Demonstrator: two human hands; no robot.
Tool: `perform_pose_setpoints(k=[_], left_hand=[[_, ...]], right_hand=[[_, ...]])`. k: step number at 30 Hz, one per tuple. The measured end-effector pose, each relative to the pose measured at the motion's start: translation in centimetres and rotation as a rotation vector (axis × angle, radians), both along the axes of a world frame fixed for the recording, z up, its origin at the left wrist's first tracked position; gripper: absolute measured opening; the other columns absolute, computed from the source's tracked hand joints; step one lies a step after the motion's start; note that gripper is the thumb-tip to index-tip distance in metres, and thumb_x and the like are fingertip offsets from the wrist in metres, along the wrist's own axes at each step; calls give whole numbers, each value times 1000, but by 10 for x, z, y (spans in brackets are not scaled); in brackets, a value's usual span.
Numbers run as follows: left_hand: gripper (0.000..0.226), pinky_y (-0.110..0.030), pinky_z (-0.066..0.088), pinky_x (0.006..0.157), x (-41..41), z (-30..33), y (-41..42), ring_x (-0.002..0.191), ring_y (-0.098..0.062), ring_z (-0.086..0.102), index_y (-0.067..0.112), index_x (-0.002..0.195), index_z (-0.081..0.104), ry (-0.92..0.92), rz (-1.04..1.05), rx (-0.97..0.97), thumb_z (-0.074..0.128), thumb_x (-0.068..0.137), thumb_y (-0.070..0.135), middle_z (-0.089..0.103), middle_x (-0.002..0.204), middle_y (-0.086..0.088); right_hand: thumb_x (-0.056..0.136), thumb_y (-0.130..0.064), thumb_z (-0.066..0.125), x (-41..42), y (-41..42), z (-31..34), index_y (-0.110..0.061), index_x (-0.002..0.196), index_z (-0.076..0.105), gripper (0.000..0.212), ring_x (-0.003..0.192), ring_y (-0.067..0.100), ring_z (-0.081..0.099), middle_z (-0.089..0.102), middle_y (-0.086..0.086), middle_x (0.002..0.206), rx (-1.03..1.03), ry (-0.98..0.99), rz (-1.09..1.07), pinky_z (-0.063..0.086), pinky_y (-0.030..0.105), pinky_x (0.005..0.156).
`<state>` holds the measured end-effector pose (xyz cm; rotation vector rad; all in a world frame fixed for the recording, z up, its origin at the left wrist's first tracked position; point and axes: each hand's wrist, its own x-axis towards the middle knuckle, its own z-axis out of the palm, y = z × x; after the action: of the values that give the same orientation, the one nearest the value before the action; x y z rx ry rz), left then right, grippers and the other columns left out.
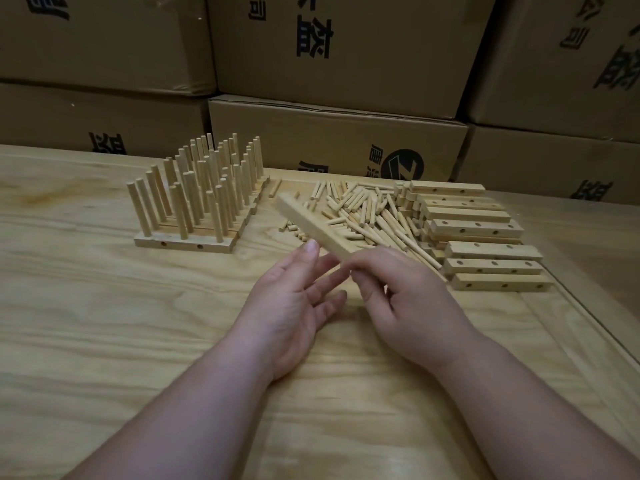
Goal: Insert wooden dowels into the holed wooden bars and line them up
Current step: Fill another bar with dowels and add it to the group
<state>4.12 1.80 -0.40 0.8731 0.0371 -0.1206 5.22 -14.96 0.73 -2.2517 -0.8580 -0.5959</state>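
pale wood table (104, 323); right hand (398, 299) grips one square-edged bar (311, 223); left hand (294, 299) fingers straight, touching it.

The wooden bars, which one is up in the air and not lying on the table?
The bare bar held by the right hand. It slants up over the loose dowels; the stacked bars and the bars with dowels standing in them rest on the table.
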Motion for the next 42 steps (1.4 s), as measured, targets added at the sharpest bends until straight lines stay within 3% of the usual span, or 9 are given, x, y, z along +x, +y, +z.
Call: perform_pose_setpoints(k=[3,5,9,12,16,20,25,30,42], left_hand=[[24,-31,57,69,3,-1,0,90,-19,73,21,109,68,39,39,-25,64,93,38,75,105,-6],[22,-30,57,67,4,-1,0,88,-20,73,20,109,67,55,55,-33,63,94,36,75,103,-7],[23,-29,57,62,5,-1,0,81,-18,74,16,112,66,72,68,-63,58,99,33,75,98,-7],[24,-29,57,59,6,-1,0,74,-16,74,17,115,67,109,86,-90,52,103,32,76,93,-6],[27,-30,56,59,7,0,1,68,-17,73,17,116,68,151,90,-131,48,105,31,75,90,-6],[30,-30,55,60,5,2,1,66,-17,72,15,120,67,165,77,-146,46,104,31,74,81,-5],[29,-29,54,58,4,4,0,70,-18,69,15,118,68,170,78,-130,47,103,30,73,79,-4],[29,-29,54,56,4,4,0,79,-22,65,15,116,70,185,83,-129,49,102,29,71,86,-6],[36,-30,55,56,7,1,1,65,-18,67,11,120,69,172,53,-138,44,100,28,69,84,-7]], right_hand=[[101,-21,52,-1,3,3,-32,116,64,22,93,8,60,59,-15,102,-105,92,23,51,35,77],[102,-25,50,-1,4,3,-39,118,59,23,93,9,60,58,-16,103,-143,119,23,52,39,76],[98,-46,47,2,1,-2,-50,124,41,27,89,3,58,56,-24,109,-75,164,-35,51,34,75],[96,-55,38,7,-5,-6,-50,134,38,39,109,2,54,53,-25,122,44,201,-92,48,32,89],[96,-59,36,20,-13,-14,-42,149,30,56,147,10,20,30,-12,158,-156,273,-337,21,40,120],[93,-62,42,27,-17,-24,-39,153,21,68,149,24,6,8,1,166,-415,387,-589,10,51,118],[93,-60,40,31,-19,-22,-38,149,29,61,141,31,19,21,7,162,-427,393,-741,21,50,110],[94,-49,45,32,-20,-22,-33,139,42,48,126,26,34,46,2,141,-369,323,-788,29,45,99],[94,-41,50,34,-21,-22,-35,137,47,43,122,24,35,49,-2,139,-325,285,-828,29,42,96]])
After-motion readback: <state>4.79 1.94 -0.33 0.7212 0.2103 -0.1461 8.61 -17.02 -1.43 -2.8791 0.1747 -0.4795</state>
